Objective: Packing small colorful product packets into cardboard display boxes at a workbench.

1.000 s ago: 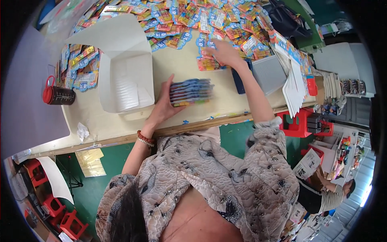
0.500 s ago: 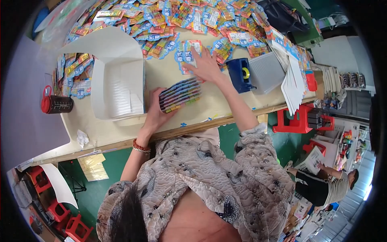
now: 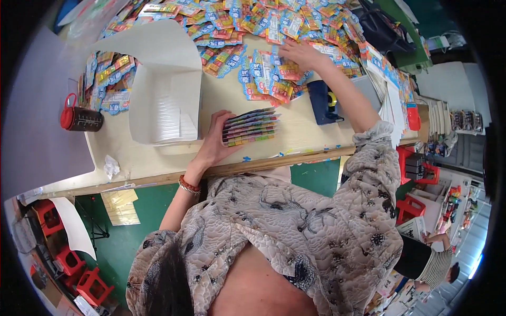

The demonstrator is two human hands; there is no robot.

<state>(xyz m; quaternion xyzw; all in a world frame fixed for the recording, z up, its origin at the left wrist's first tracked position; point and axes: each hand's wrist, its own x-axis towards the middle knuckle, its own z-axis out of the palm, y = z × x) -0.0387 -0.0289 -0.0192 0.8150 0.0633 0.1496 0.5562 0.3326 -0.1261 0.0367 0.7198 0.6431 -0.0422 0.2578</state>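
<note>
My left hand [image 3: 213,141] is wrapped round the left end of a stack of flat, colourful packets [image 3: 252,128], held on edge near the table's front. Farther off, my right hand [image 3: 304,56] reaches across the table with its fingers stretched out over the pile of packets. Just below its fingertips lie several loose blue, red and yellow packets [image 3: 266,73], spread over one another. Left of the stack stands an opened white cardboard box [image 3: 165,87], its flap raised and a ribbed white inside showing.
A blue tape dispenser [image 3: 320,103] stands under my right forearm, beside a stack of white cards [image 3: 389,108]. A dark bottle with a red lid [image 3: 80,117] and crumpled tissue [image 3: 111,167] are at the left. Many packets [image 3: 247,18] cover the back. A person [image 3: 429,258] is far right.
My right hand has moved away and to the right, toward the heap. More loose packets now lie together in front of it. My left hand keeps its hold on the stack.
</note>
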